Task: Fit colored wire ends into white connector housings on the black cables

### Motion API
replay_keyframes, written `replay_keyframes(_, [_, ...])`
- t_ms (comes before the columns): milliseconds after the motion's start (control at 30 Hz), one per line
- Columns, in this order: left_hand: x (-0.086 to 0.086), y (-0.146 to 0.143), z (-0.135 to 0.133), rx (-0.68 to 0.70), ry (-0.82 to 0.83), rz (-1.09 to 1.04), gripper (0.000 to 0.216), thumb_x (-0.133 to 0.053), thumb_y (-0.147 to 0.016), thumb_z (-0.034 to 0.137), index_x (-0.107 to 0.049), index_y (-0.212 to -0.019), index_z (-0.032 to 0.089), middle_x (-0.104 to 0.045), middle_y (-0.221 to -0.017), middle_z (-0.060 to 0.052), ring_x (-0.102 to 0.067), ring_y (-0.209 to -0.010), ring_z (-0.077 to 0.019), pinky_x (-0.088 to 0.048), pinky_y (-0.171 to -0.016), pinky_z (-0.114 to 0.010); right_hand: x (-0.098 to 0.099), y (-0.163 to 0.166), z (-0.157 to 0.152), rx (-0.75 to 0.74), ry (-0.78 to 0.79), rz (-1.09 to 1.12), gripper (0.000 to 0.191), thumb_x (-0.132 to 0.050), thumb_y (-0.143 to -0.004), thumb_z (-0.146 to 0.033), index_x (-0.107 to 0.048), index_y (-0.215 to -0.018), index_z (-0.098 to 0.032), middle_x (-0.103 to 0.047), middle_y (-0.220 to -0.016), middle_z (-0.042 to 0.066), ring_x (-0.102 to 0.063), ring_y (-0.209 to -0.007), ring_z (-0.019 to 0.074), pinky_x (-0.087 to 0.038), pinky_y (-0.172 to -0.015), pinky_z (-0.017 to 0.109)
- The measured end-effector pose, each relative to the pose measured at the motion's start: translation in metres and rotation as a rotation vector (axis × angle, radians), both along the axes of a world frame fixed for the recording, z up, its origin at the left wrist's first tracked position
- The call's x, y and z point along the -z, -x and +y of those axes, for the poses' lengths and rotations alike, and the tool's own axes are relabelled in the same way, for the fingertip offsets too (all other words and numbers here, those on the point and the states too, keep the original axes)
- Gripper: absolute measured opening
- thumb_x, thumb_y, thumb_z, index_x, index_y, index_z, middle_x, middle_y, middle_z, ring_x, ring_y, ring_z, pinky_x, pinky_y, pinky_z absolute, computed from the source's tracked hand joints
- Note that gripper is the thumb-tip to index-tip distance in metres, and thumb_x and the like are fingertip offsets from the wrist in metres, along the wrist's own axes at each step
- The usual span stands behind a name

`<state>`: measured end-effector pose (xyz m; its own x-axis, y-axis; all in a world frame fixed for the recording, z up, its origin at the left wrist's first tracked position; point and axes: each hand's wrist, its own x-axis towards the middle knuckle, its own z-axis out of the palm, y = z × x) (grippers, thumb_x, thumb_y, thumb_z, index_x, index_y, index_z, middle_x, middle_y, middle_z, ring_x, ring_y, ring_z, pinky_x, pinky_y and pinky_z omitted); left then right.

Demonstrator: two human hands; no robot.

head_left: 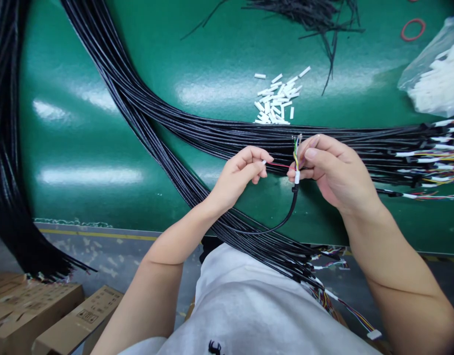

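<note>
My right hand [328,165] pinches the end of a black cable [290,209] where a white sleeve and thin coloured wires [296,148] stick up. My left hand [245,170] is closed in a pinch on a small white tube [264,161] at the tip of a red wire [282,165] that runs across to the cable end. Both hands hover over a thick bundle of black cables [197,133] lying on the green table [101,148]. A pile of small white tubes [276,101] lies just beyond the hands.
A clear bag of white parts [439,79] sits at the far right, a red ring [412,28] above it. Loose black wires [315,15] lie at the top. Finished cable ends with coloured wires [434,158] fan out at right. Cardboard boxes [45,315] stand on the floor at lower left.
</note>
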<state>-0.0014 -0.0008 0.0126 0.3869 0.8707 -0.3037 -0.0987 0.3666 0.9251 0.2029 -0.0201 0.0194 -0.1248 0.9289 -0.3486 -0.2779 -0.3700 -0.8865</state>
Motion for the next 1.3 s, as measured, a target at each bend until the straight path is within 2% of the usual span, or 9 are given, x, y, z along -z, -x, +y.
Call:
replay_keyframes(200, [0.002,-0.0001,-0.001,0.027,-0.003,-0.002,0.013,-0.067,-0.086,0.027,-0.068,-0.093,0.017,-0.061,-0.071,0.003,-0.051,-0.063,-0.0066,-0.042,-0.059,-0.018,-0.0003,0.0021,0.0003,-0.012,0.03,0.044,0.026,-0.085,-0.08,-0.039,-0.068,-0.085,-0.02,-0.062,-0.077,-0.002,-0.062,-0.057,0.0087,-0.058,-0.053,0.021])
replay_keyframes(333, [0.0019,0.0,-0.0008,0.017,-0.003,0.0,0.013,-0.067,-0.086,0.027,-0.068,-0.093,0.017,-0.061,-0.071,0.003,-0.05,-0.062,-0.0063,-0.042,-0.058,-0.018,0.0005,-0.0003,0.0029,-0.03,0.065,0.104,0.034,-0.09,-0.075,-0.044,-0.066,-0.082,-0.021,-0.06,-0.073,-0.002,-0.063,-0.058,0.0103,-0.06,-0.053,0.023])
replay_keyframes(567, [0.0015,0.0,-0.0009,0.003,-0.005,-0.025,0.01,-0.067,-0.087,0.027,-0.068,-0.09,0.017,-0.055,-0.067,0.004,-0.044,-0.059,-0.0057,-0.036,-0.055,-0.019,0.0014,0.0002,0.0031,-0.025,0.07,0.114,0.033,-0.089,-0.076,-0.041,-0.064,-0.081,-0.02,-0.059,-0.07,-0.004,-0.065,-0.058,0.0104,-0.058,-0.053,0.022])
replay_keyframes(733, [0.0083,-0.0029,-0.0017,0.097,0.045,0.004,0.037,-0.075,-0.086,0.052,-0.066,-0.084,0.017,-0.047,-0.061,0.006,-0.036,-0.053,-0.0048,-0.029,-0.051,-0.021,0.0001,0.0041,0.0012,-0.199,0.099,0.067,0.041,-0.09,-0.073,-0.047,-0.06,-0.068,-0.021,-0.059,-0.055,-0.003,-0.056,-0.045,0.0109,-0.045,-0.046,0.024])
replay_keyframes(833, [0.0092,-0.0042,-0.0019,0.133,0.001,0.037,0.043,-0.078,-0.083,0.058,-0.068,-0.085,0.017,-0.056,-0.068,0.003,-0.042,-0.058,-0.0052,-0.033,-0.054,-0.021,0.0016,0.0056,0.0013,-0.315,0.156,0.071,0.047,-0.092,-0.068,-0.054,-0.058,-0.065,-0.022,-0.059,-0.047,-0.002,-0.051,-0.04,0.0113,-0.038,-0.043,0.024])
replay_keyframes(933, [0.0079,-0.0048,-0.002,0.148,-0.092,0.029,0.043,-0.078,-0.082,0.059,-0.069,-0.087,0.016,-0.065,-0.081,0.0,-0.051,-0.067,-0.0067,-0.041,-0.064,-0.022,0.0022,0.0069,0.0012,-0.352,0.16,0.043,0.049,-0.093,-0.066,-0.055,-0.058,-0.062,-0.022,-0.061,-0.047,-0.001,-0.05,-0.039,0.0111,-0.038,-0.043,0.024])
replay_keyframes(1033, [0.0073,-0.0048,-0.0027,0.164,-0.162,0.038,0.041,-0.078,-0.084,0.057,-0.069,-0.089,0.017,-0.066,-0.083,0.0,-0.054,-0.072,-0.0084,-0.043,-0.068,-0.024,0.0011,0.0077,0.0002,-0.378,0.144,-0.004,0.047,-0.092,-0.069,-0.053,-0.059,-0.06,-0.021,-0.061,-0.047,0.0,-0.051,-0.041,0.0107,-0.039,-0.045,0.024])
replay_keyframes(1167, [0.0075,-0.0048,-0.0033,0.162,-0.22,0.102,0.039,-0.077,-0.085,0.056,-0.066,-0.087,0.019,-0.06,-0.077,0.001,-0.049,-0.067,-0.0086,-0.04,-0.063,-0.024,0.0018,0.0067,-0.0012,-0.401,0.144,-0.012,0.044,-0.09,-0.073,-0.048,-0.058,-0.061,-0.02,-0.06,-0.048,0.0,-0.052,-0.043,0.0104,-0.039,-0.045,0.023])
replay_keyframes(1300, [0.0071,-0.0068,-0.002,0.11,-0.162,0.076,0.047,-0.076,-0.083,0.062,-0.058,-0.081,0.019,-0.055,-0.073,0.003,-0.047,-0.065,-0.0081,-0.041,-0.062,-0.024,0.0047,0.004,-0.0027,-0.247,0.099,-0.018,0.027,-0.077,-0.086,-0.042,-0.065,-0.077,-0.02,-0.059,-0.056,-0.003,-0.052,-0.046,0.01,-0.041,-0.047,0.024])
